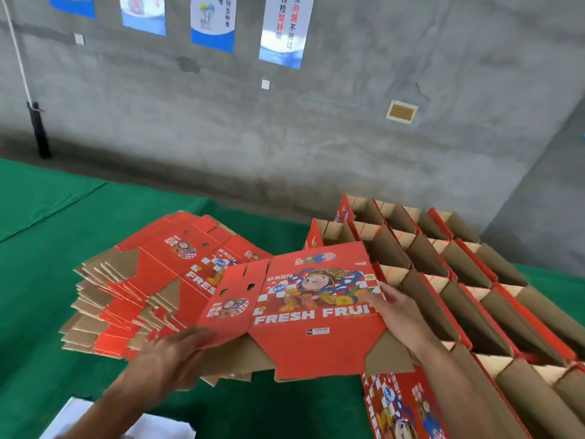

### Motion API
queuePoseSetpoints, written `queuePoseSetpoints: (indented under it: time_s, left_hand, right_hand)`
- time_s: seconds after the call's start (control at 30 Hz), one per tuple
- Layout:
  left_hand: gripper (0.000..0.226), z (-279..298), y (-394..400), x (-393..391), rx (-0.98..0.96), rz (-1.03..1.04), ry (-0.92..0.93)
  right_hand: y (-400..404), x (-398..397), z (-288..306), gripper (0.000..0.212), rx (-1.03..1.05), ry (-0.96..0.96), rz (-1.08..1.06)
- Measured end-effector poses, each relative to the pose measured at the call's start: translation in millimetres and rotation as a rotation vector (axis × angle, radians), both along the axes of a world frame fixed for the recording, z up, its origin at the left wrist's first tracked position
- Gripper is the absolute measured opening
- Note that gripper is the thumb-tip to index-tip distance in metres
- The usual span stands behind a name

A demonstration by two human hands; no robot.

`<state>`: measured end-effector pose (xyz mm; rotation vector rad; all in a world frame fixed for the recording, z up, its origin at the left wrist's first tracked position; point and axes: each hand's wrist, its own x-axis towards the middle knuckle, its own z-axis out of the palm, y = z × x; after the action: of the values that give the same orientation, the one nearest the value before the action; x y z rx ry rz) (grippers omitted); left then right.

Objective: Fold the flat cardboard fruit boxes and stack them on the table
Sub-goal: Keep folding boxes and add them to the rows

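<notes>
A flat red fruit box point(304, 315) printed "FRESH FRUIT" hangs above the green table point(47, 248), lifted off a pile of flat red boxes point(142, 289) at the left. My left hand point(171, 353) is blurred and holds the box's lower left edge, fingers under the cardboard. At the box's right edge my right hand point(395, 312) grips it, with the thumb lying on the printed face. To the right, folded open-topped boxes point(459, 280) stand in rows.
A grey concrete wall point(285, 137) with hanging posters point(285, 30) runs behind the table. A black post point(39, 131) with a white rope stands at the far left. White paper point(104, 423) lies at the bottom left near my arm.
</notes>
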<state>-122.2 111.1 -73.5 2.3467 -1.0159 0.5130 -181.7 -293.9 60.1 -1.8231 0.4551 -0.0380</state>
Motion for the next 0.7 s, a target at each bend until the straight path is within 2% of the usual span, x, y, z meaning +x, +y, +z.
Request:
queuePoseSetpoints:
  time_s: [0.07, 0.13, 0.2, 0.23, 0.3, 0.43, 0.47, 0.53, 0.57, 0.63, 0.7]
  left_hand:
    - [0.038, 8, -8, -12, -0.092, 0.016, 0.077]
    - [0.035, 19, -17, -22, -0.169, 0.088, 0.110]
    - [0.027, 31, -23, -29, -0.302, 0.170, 0.153]
    - [0.031, 37, -27, -31, -0.409, 0.200, 0.246]
    - [0.035, 49, -34, -35, -0.633, 0.190, 0.456]
    - [0.030, 75, -51, -48, -0.985, 0.106, 0.620]
    - [0.026, 78, -56, -51, -1.085, 0.086, 0.675]
    - [0.022, 86, -67, -60, -1.248, 0.038, 0.790]
    - [0.022, 89, -73, -65, -1.310, 0.022, 0.832]
    - [0.024, 95, -83, -77, -1.422, -0.011, 0.895]
    - [0.025, 102, -86, -88, -1.502, 0.006, 0.917]
  right_hand:
    - [-7, -19, 0, 0.037, 0.077, 0.033, -0.026]
    - [-19, -41, -5, 0.059, 0.317, 0.052, -0.029]
    - [-20, -64, -9, 0.073, 0.584, -0.090, 0.021]
    - [-16, -71, -10, 0.078, 0.653, -0.176, 0.033]
    - [-2, -76, -11, 0.080, 0.555, -0.245, 0.000]
    - [9, -84, -16, 0.064, 0.110, -0.140, -0.147]
    - [6, -92, -20, 0.054, 0.015, -0.087, -0.157]
    - [-3, -109, -23, 0.019, -0.158, 0.004, -0.191]
    - [-7, -116, -21, 0.010, -0.204, 0.032, -0.204]
    - [-19, -129, -14, 0.014, -0.229, 0.073, -0.225]
    - [-36, -141, -5, 0.027, -0.149, 0.073, -0.239]
